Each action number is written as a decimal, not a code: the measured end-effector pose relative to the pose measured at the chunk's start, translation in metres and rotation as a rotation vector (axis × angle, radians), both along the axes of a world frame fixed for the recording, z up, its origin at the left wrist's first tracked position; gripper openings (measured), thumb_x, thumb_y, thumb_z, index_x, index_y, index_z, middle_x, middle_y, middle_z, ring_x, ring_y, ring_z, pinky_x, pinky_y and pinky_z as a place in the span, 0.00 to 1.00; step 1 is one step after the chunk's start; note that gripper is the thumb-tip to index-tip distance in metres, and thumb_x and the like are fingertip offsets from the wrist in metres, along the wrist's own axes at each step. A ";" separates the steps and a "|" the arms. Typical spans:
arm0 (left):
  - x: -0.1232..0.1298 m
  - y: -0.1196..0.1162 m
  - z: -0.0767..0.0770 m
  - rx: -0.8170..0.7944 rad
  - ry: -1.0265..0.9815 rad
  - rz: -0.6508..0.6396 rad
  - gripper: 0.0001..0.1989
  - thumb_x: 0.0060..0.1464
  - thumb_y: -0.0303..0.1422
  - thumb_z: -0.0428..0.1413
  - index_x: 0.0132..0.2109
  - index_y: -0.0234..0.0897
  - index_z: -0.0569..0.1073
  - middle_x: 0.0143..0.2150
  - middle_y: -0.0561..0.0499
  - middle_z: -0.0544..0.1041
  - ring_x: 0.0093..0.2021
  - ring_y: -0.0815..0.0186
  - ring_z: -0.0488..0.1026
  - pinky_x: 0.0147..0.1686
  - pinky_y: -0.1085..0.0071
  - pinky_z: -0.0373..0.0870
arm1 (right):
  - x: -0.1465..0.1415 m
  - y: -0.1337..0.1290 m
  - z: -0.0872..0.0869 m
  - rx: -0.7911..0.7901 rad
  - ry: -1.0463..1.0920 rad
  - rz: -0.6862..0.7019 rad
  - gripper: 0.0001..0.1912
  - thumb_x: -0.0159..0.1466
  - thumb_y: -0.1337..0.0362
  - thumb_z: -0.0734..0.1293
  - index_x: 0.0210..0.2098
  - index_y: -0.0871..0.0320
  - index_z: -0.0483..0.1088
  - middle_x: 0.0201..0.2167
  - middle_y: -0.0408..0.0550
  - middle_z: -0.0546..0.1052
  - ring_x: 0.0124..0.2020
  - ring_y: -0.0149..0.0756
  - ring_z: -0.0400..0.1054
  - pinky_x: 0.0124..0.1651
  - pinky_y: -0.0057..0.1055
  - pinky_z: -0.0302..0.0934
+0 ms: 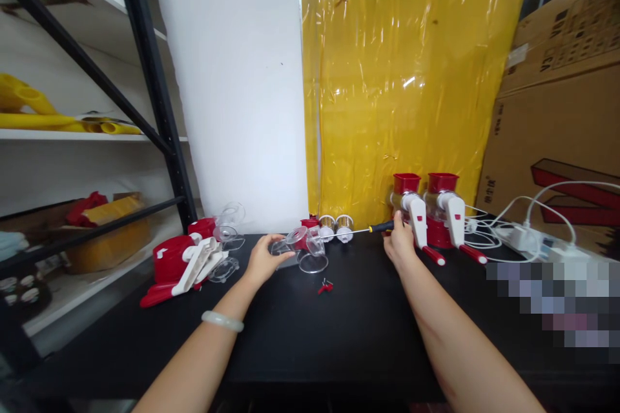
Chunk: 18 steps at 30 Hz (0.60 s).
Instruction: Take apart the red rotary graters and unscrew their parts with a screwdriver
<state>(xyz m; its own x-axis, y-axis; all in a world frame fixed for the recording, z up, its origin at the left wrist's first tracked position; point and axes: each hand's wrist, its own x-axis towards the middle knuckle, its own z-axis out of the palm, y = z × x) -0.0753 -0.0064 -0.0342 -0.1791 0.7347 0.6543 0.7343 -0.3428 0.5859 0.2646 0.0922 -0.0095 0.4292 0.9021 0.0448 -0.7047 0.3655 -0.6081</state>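
My left hand [264, 261] is closed on one side of a clear plastic grater body [294, 239], which lies tilted just above the black table. In my right hand [401, 240] is a screwdriver [382, 227] with a black and yellow handle. Its long thin shaft points left, and the tip reaches the clear body; whether it touches a screw is too small to tell. A few small red pieces with screws [325, 286] lie on the table in front. Just behind the clear body are two metal grater drums [335, 226] with white ends and a red part [309, 222].
Two assembled red and white rotary graters [442, 216] stand at right, near white cables and a power strip [526, 239]. Loose red bases [170, 258], white cranks and clear bodies are piled at left. A black-framed shelf [145, 64] and a large cardboard box [557, 116] flank the table [329, 342].
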 end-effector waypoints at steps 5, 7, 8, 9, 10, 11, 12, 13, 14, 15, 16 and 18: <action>-0.001 0.000 0.000 0.000 -0.002 0.004 0.22 0.39 0.41 0.69 0.42 0.38 0.75 0.43 0.45 0.79 0.45 0.56 0.76 0.49 0.57 0.71 | 0.003 0.002 -0.001 0.006 0.048 0.080 0.07 0.60 0.64 0.70 0.36 0.57 0.68 0.27 0.36 0.72 0.26 0.25 0.68 0.32 0.23 0.66; 0.000 -0.001 0.001 0.001 0.000 0.005 0.22 0.39 0.40 0.69 0.42 0.38 0.75 0.43 0.46 0.79 0.45 0.56 0.76 0.49 0.57 0.71 | 0.005 0.003 0.000 -0.004 0.081 0.122 0.05 0.62 0.68 0.66 0.39 0.56 0.68 0.30 0.39 0.75 0.30 0.26 0.72 0.34 0.24 0.68; 0.000 -0.001 0.001 0.002 0.000 0.006 0.22 0.39 0.40 0.69 0.42 0.38 0.76 0.43 0.46 0.79 0.45 0.56 0.76 0.49 0.57 0.71 | 0.006 0.003 0.000 -0.006 0.097 0.149 0.05 0.63 0.70 0.64 0.39 0.56 0.67 0.31 0.41 0.76 0.32 0.27 0.73 0.36 0.25 0.69; 0.001 -0.001 0.002 0.002 0.001 0.008 0.22 0.38 0.40 0.69 0.42 0.37 0.76 0.42 0.46 0.79 0.45 0.55 0.76 0.49 0.57 0.71 | 0.007 0.003 0.001 -0.007 0.112 0.178 0.06 0.64 0.71 0.61 0.39 0.57 0.66 0.32 0.43 0.76 0.34 0.28 0.74 0.37 0.26 0.70; 0.001 -0.002 0.002 0.001 0.002 0.010 0.22 0.38 0.40 0.69 0.42 0.37 0.76 0.42 0.46 0.79 0.45 0.55 0.76 0.49 0.57 0.71 | 0.008 0.002 0.002 -0.005 0.127 0.205 0.07 0.65 0.71 0.58 0.39 0.57 0.65 0.33 0.45 0.77 0.35 0.29 0.75 0.38 0.27 0.71; 0.002 -0.002 0.003 0.001 0.003 0.012 0.22 0.38 0.40 0.69 0.42 0.37 0.76 0.42 0.46 0.79 0.45 0.55 0.76 0.49 0.57 0.71 | 0.009 0.002 0.003 -0.002 0.140 0.229 0.07 0.66 0.71 0.56 0.37 0.57 0.64 0.34 0.47 0.77 0.36 0.30 0.75 0.39 0.28 0.72; 0.002 -0.002 0.003 0.001 0.004 0.013 0.22 0.38 0.40 0.69 0.41 0.37 0.76 0.42 0.46 0.79 0.45 0.55 0.76 0.49 0.57 0.71 | 0.009 0.001 0.004 0.002 0.150 0.249 0.08 0.67 0.70 0.54 0.36 0.57 0.63 0.35 0.48 0.77 0.37 0.30 0.76 0.39 0.29 0.72; 0.003 -0.002 0.004 0.001 0.006 0.013 0.22 0.38 0.40 0.69 0.41 0.38 0.76 0.42 0.46 0.79 0.45 0.55 0.76 0.49 0.57 0.71 | 0.009 0.000 0.006 0.006 0.159 0.260 0.09 0.68 0.67 0.53 0.36 0.56 0.62 0.36 0.49 0.77 0.38 0.31 0.76 0.38 0.29 0.73; 0.003 -0.003 0.004 0.001 0.008 0.012 0.22 0.38 0.40 0.69 0.42 0.38 0.76 0.42 0.46 0.79 0.45 0.55 0.76 0.49 0.58 0.71 | 0.009 -0.001 0.007 0.011 0.164 0.265 0.09 0.69 0.64 0.53 0.35 0.56 0.61 0.37 0.50 0.77 0.39 0.31 0.76 0.38 0.30 0.73; 0.004 -0.003 0.004 0.001 0.011 0.012 0.22 0.38 0.40 0.69 0.42 0.38 0.76 0.42 0.46 0.79 0.45 0.55 0.76 0.48 0.58 0.71 | 0.008 -0.002 0.008 0.017 0.167 0.263 0.09 0.70 0.61 0.53 0.35 0.56 0.60 0.38 0.50 0.77 0.39 0.32 0.76 0.37 0.29 0.73; 0.004 -0.004 0.005 0.002 0.013 0.011 0.22 0.38 0.40 0.69 0.42 0.38 0.76 0.42 0.46 0.79 0.45 0.56 0.76 0.48 0.58 0.71 | 0.007 -0.002 0.009 0.022 0.167 0.257 0.09 0.70 0.59 0.55 0.35 0.55 0.60 0.38 0.50 0.77 0.40 0.32 0.76 0.37 0.29 0.74; 0.004 -0.004 0.005 0.005 0.016 0.011 0.22 0.39 0.41 0.69 0.42 0.38 0.76 0.42 0.46 0.79 0.45 0.56 0.76 0.48 0.59 0.71 | 0.004 -0.001 0.010 0.032 0.163 0.233 0.08 0.69 0.59 0.59 0.36 0.55 0.60 0.38 0.49 0.76 0.41 0.32 0.75 0.37 0.28 0.73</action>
<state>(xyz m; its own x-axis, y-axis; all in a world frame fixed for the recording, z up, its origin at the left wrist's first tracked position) -0.0712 -0.0108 -0.0293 -0.1760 0.7299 0.6605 0.7475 -0.3375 0.5722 0.2688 0.0910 0.0008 0.2143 0.9765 0.0220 -0.8593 0.1992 -0.4710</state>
